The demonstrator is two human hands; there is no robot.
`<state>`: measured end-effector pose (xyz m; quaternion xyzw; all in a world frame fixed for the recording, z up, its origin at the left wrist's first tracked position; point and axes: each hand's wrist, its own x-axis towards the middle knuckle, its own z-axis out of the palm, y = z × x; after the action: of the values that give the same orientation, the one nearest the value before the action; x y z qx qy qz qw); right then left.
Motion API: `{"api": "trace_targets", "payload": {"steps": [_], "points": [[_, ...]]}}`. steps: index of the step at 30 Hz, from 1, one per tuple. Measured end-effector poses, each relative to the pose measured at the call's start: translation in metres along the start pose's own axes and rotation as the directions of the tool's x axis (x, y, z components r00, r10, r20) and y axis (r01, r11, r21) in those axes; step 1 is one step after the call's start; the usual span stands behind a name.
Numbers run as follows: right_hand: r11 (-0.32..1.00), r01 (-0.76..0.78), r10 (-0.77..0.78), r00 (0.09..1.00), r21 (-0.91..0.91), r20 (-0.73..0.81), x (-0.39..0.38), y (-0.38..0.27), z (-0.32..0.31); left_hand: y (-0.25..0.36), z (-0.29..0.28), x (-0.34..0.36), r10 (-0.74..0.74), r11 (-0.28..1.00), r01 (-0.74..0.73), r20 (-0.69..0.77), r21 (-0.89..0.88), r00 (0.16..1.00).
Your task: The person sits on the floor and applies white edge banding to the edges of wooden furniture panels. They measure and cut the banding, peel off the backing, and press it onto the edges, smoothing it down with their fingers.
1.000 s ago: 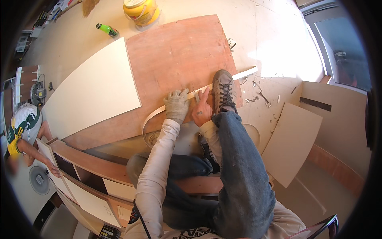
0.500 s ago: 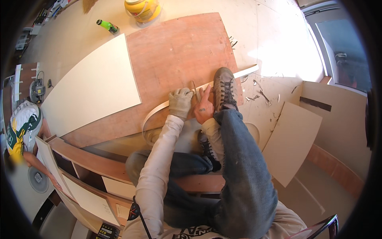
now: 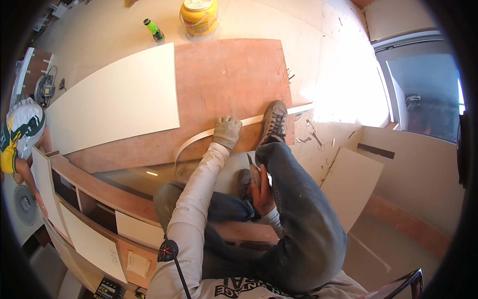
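Observation:
My left hand (image 3: 227, 132), in a work glove, is closed on a long pale edging strip (image 3: 251, 120). The strip crosses the reddish plywood board (image 3: 229, 74), passes beneath my shoe (image 3: 275, 119) and curls down at its left end. My bare right hand (image 3: 263, 193) is closed round a knife (image 3: 253, 169) beside my bent knee, with the dark blade pointing up. The blade stands apart from the strip. Part of the knife's handle is hidden by the fingers.
A white panel (image 3: 124, 94) lies on the board's left part. Beyond stand a green bottle (image 3: 154, 31) and a yellow bucket (image 3: 199, 20). Shavings (image 3: 315, 134) litter the floor at right. A curved wooden frame (image 3: 99, 187) is at lower left, where another person (image 3: 25, 129) leans in.
My right hand has drawn the knife back from the strip, down toward my knee. My left hand stays on the strip. The whole view has shifted slightly.

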<state>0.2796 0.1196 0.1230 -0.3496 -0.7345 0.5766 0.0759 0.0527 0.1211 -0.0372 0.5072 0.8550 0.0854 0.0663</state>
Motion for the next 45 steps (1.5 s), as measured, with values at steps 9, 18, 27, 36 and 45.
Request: {"api": "trace_targets", "payload": {"steps": [9, 18, 27, 36, 45], "points": [[0.924, 0.134, -0.158, 0.987, -0.359, -0.040, -0.031, 0.024, -0.013, -0.006, 0.006, 0.000, 0.018, 0.998, -0.020, -0.040, -0.051, 0.999], [0.807, 0.130, -0.215, 0.973, -0.576, -0.081, -0.041, 0.055, 0.003, -0.002, -0.001, 0.002, 0.031, 0.999, -0.030, 0.019, -0.039, 0.999], [0.890, 0.008, -0.028, 0.999, -0.456, -0.038, 0.079, 0.054, 0.056, -0.017, -0.012, -0.005, 0.120, 0.984, -0.127, -0.056, -0.127, 0.991], [0.919, 0.019, -0.064, 0.993, -0.393, -0.102, 0.119, 0.066, 0.070, -0.044, -0.021, -0.036, 0.027, 0.997, -0.020, 0.080, -0.079, 0.996], [0.903, -0.002, -0.009, 1.000, -0.430, -0.022, 0.123, 0.065, 0.073, -0.046, -0.013, -0.039, 0.007, 0.993, -0.006, 0.013, -0.117, 1.000]]}}
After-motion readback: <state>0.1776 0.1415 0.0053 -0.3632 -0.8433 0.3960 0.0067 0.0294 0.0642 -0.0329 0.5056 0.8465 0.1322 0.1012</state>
